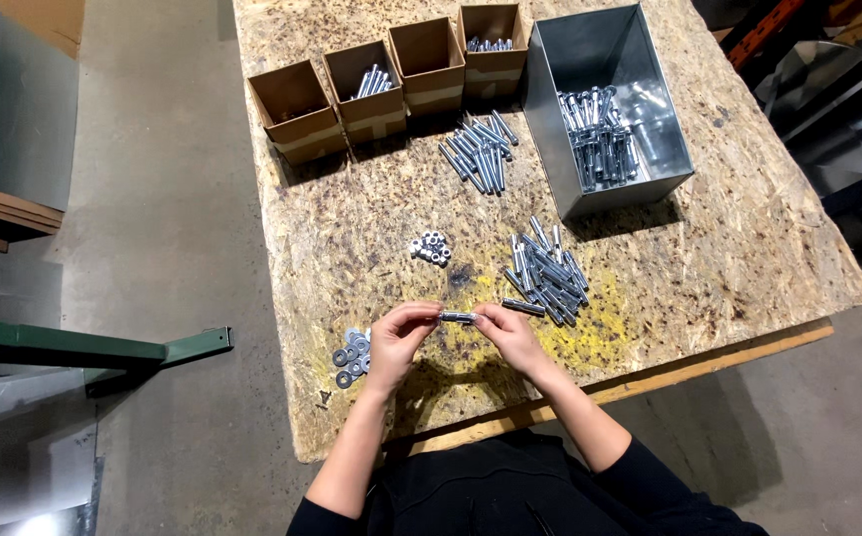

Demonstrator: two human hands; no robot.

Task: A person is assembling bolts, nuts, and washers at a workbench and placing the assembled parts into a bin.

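Both hands hold one short silver bolt (458,318) level above the chipboard table (371,238), near its front edge. My left hand (398,340) pinches the bolt's left end and my right hand (510,335) pinches its right end. Several dark washers (351,357) lie just left of my left hand. A small heap of silver nuts (431,248) sits beyond the hands. A pile of bolts (547,275) lies to the right of my right hand.
A second bolt pile (481,149) lies further back. Behind it stand several open cardboard boxes (391,74), some holding bolts. A grey metal bin (640,109) with bolts stands at the back right. A green metal frame (93,349) stands left of the table.
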